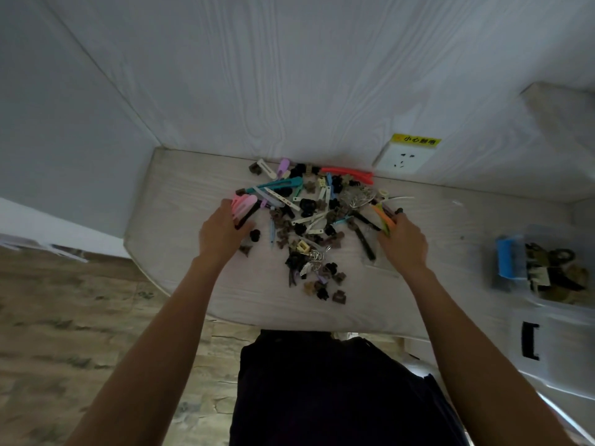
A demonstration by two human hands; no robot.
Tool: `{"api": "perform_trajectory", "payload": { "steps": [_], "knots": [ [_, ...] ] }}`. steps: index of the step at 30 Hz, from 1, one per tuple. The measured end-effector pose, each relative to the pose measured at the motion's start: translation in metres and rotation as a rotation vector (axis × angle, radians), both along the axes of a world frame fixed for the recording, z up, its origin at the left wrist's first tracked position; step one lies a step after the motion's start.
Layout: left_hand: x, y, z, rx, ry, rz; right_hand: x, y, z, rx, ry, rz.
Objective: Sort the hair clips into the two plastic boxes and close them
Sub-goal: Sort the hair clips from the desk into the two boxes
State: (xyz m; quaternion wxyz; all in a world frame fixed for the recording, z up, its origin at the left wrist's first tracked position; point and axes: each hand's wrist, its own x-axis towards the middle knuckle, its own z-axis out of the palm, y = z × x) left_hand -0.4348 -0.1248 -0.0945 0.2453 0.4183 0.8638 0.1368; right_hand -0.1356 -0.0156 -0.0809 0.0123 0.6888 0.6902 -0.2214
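The head view looks down on both hands working a heap of hair clips (pixel 309 226) spread across the pale table (pixel 180 252). The left hand (pixel 222 231) has its fingers curled round a bunch of pink clips (pixel 243 203) at the heap's left edge. The right hand (pixel 406 239) pinches a few long clips, one orange clip (pixel 383 217) plainest, at the right edge.

Judging by that, each hand is gathering long flat clips apart from the small claw clips. It would go best to lift each bunch clear, so no claw clips snag and ride along.

Well to the right stands a clear plastic box (pixel 512 284), blurred, lid off, already holding dark and tan clips and something blue. A second box I cannot make out for certain.
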Motion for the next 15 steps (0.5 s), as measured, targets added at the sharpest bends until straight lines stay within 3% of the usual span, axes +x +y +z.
{"api": "perform_trajectory", "payload": {
  "steps": [3, 6, 11, 15],
  "knots": [
    [0.001, 0.003, -0.005, -0.012, 0.02, -0.014, 0.004, 0.0, 0.02, 0.078, 0.078, 0.015],
    [-0.001, 0.002, -0.006, -0.026, 0.031, -0.015, -0.012, 0.015, 0.038, 0.184, 0.092, 0.182],
    [-0.011, 0.0, -0.005, -0.052, 0.072, -0.036, -0.069, 0.06, 0.035, 0.295, -0.146, 0.538],
    [-0.016, -0.002, -0.003, -0.115, 0.117, -0.059, -0.082, 0.071, 0.015, 0.214, -0.34, 0.6]
  ]
}}
